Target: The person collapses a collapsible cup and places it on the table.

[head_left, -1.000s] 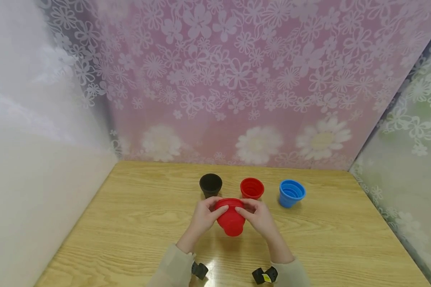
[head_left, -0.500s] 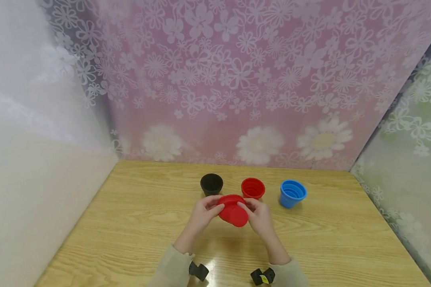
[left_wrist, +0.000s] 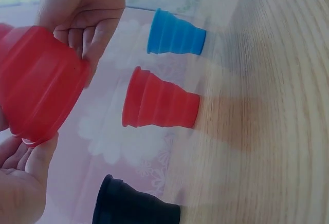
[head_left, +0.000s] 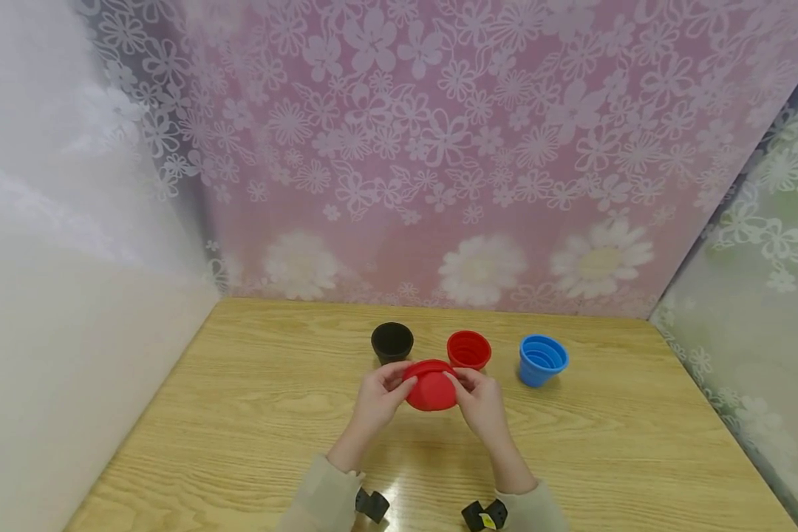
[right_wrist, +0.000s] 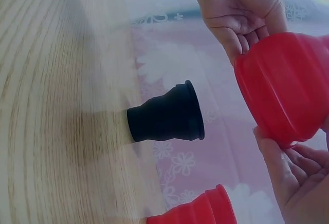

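A red collapsible cup is held above the table between both hands, its round base turned toward the head camera. My left hand grips its left side near the rim, thumb on the near face. On the opposite side, my right hand grips it the same way. Stepped folds ring the cup's wall in the left wrist view. In the right wrist view, fingers of both hands hold the rim of this cup. Its inside is hidden.
Behind the hands, a black cup, a second red cup and a blue cup stand upright in a row on the wooden table. A flowered pink backdrop rises at the table's far edge.
The held cup has tilted: its base hung low, swung up to the right, and now faces the head camera, so the cup looks shorter. Both hands keep their grip nearly in place.
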Demonstrator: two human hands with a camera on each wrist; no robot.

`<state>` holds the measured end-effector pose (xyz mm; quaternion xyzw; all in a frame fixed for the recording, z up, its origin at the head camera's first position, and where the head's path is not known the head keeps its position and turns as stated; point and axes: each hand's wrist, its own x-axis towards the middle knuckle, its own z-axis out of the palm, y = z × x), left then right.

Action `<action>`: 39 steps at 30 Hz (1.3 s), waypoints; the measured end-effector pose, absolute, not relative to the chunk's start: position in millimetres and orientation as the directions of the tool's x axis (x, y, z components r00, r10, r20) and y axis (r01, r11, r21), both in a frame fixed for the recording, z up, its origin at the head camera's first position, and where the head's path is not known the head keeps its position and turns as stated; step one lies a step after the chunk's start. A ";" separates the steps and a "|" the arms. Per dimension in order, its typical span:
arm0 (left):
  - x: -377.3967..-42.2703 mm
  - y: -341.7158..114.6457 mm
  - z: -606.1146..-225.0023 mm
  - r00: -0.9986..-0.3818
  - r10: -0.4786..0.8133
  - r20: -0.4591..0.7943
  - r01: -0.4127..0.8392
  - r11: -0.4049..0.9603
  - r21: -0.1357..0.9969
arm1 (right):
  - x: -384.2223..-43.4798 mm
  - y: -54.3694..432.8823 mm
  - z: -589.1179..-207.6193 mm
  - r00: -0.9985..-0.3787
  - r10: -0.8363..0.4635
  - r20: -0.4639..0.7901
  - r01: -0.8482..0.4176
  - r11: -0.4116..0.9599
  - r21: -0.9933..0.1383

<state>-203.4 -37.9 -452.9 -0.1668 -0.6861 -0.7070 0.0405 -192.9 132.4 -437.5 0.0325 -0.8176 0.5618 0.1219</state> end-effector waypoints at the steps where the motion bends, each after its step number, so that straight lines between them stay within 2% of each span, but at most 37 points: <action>1: -201.6 -37.2 -449.0 -0.941 0.160 0.297 0.294 -0.043 0.955 | -192.7 132.8 -437.5 -0.974 0.080 0.213 -0.175 0.337 -0.925; 6: -191.8 -35.5 -428.0 -0.963 0.095 0.251 0.250 -0.019 0.968 | -190.6 135.7 -435.6 -0.990 0.005 0.138 -0.136 0.165 -0.977; 12: -189.9 -36.5 -423.1 -0.972 0.041 0.233 0.232 -0.038 0.972 | -188.2 138.6 -434.5 -0.985 -0.085 0.148 -0.151 0.031 -0.988; 17: -189.6 -36.4 -422.1 -0.974 0.035 0.223 0.221 -0.042 0.974 | -188.2 137.0 -435.9 -0.988 -0.065 0.137 -0.140 0.049 -0.989; 25: -188.7 -34.5 -421.2 -0.983 0.032 0.181 0.178 -0.086 0.980 | -189.2 132.7 -437.7 -0.977 0.034 0.209 -0.201 0.167 -0.965; 33: -195.8 -35.0 -433.2 -0.984 0.127 0.126 0.086 -0.278 0.957 | -191.9 131.5 -435.1 -0.966 0.130 0.222 -0.202 0.153 -0.967; 39: -198.7 -34.0 -438.7 -0.978 0.181 0.108 0.045 -0.324 0.945 | -191.6 130.3 -433.4 -0.961 0.166 0.223 -0.205 0.117 -0.972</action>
